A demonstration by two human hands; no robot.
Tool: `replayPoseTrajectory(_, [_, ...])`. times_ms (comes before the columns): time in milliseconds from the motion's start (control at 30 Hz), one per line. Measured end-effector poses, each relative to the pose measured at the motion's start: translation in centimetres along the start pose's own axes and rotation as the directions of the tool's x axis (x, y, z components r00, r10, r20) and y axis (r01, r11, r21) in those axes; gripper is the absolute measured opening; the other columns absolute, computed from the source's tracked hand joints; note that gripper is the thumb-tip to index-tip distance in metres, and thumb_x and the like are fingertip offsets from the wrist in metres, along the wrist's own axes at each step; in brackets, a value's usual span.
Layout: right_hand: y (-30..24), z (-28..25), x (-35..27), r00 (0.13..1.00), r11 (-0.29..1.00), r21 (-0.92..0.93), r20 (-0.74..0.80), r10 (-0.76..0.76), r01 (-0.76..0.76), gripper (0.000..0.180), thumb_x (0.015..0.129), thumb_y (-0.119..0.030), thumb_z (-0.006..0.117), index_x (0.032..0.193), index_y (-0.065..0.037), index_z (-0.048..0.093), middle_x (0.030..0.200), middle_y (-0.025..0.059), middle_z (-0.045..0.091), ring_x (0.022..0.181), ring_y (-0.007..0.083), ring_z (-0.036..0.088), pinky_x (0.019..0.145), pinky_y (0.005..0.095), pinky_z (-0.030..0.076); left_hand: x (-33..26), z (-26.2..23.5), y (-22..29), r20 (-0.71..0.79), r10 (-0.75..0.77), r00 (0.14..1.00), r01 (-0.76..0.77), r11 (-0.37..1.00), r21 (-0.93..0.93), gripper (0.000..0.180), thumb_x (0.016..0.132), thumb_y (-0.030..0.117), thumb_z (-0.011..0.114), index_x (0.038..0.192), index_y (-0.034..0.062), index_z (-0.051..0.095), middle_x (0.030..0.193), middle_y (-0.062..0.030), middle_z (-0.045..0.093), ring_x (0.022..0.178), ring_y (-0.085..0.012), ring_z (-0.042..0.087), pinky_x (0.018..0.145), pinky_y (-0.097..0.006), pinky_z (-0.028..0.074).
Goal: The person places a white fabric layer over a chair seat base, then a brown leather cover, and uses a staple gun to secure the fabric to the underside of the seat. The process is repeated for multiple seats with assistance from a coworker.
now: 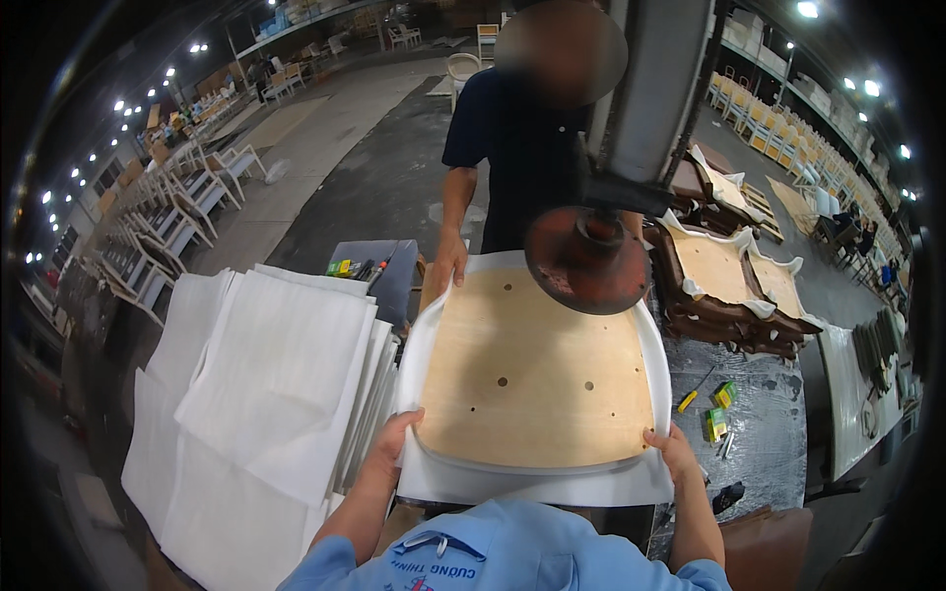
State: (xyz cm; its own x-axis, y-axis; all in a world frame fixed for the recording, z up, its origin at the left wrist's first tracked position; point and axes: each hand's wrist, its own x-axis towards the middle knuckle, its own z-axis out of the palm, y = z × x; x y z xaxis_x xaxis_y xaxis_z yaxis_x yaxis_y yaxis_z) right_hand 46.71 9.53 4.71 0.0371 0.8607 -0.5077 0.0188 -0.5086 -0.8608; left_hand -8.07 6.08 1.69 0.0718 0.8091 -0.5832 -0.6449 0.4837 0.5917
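A light plywood seat panel [537, 394] with several drilled holes lies on white padding [414, 473], whose edges come up around its sides. My left hand [397, 435] is closed on the near left edge, thumb toward the wood. At the near right edge my right hand [672, 451] grips the panel and padding in the same way. The undersides of both hands are hidden. Across from me, a co-worker's hand [452, 258] touches the far left corner. Above the panel's far right part hangs a reddish round press disc [588, 261], covering that corner.
A tall stack of white padding sheets [266, 384] stands at the left. To the right, a dark worktop [769, 394] carries a yellow-handled screwdriver [688, 401] and small green-yellow boxes [716, 425]. Brown upholstered panels [714, 266] are piled behind it. The metal press column [652, 89] rises at the far side.
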Motion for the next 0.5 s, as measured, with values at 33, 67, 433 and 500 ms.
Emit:
replayPoseTrajectory(33, [-0.1, 0.6, 0.3, 1.000, 1.000, -0.029, -0.001, 0.005, -0.005, 0.055, 0.095, -0.008, 0.077, 0.147, 0.000, 0.060, 0.131, 0.0125, 0.073, 0.120, 0.0237, 0.068, 0.111, 0.0388, 0.048, -0.1, -0.6, -0.4, -0.017, 0.052, 0.999, -0.051, 0.998, 0.029, 0.042, 0.104, 0.018, 0.066, 0.139, -0.0045, 0.064, 0.123, -0.0171, 0.075, 0.107, -0.0295, 0.076, 0.093, -0.042, 0.061])
replayPoseTrajectory(67, [-0.2, 1.2, 0.5, 1.000, 0.998, -0.057, -0.001, 0.009, -0.009, 0.055, 0.096, -0.008, 0.077, 0.147, 0.000, 0.060, 0.131, 0.0124, 0.073, 0.120, 0.0236, 0.068, 0.110, 0.0388, 0.048, -0.2, -1.3, -0.6, -0.034, 0.104, 0.994, -0.102, 0.993, 0.061, 0.042, 0.104, 0.018, 0.065, 0.139, -0.0047, 0.064, 0.123, -0.0170, 0.075, 0.107, -0.0296, 0.075, 0.093, -0.042, 0.061])
replayPoseTrajectory(433, [1.1, 1.5, 1.1, 0.995, 0.978, -0.191, -0.030, -0.094, 0.087, 0.045, 0.098, -0.004, 0.070, 0.142, 0.000, 0.063, 0.123, 0.0083, 0.074, 0.110, 0.0199, 0.068, 0.101, 0.0370, 0.052, 0.1, 0.6, -3.7, -0.139, 0.424, 0.895, -0.216, 0.685, 0.696, 0.062, 0.111, 0.033, 0.058, 0.157, -0.0056, 0.045, 0.144, -0.0271, 0.065, 0.131, -0.0393, 0.064, 0.111, -0.047, 0.049])
replayPoseTrajectory(500, [1.1, 1.3, 0.9, 0.991, 0.950, -0.300, -0.065, -0.116, 0.091, 0.040, 0.098, -0.004, 0.069, 0.137, 0.000, 0.066, 0.118, 0.0078, 0.075, 0.104, 0.0192, 0.068, 0.096, 0.0364, 0.053, 0.3, 1.0, -4.0, -0.131, 0.439, 0.889, -0.117, 0.495, 0.861, 0.067, 0.110, 0.036, 0.057, 0.158, -0.0074, 0.040, 0.147, -0.0327, 0.061, 0.136, -0.0465, 0.060, 0.114, -0.051, 0.046])
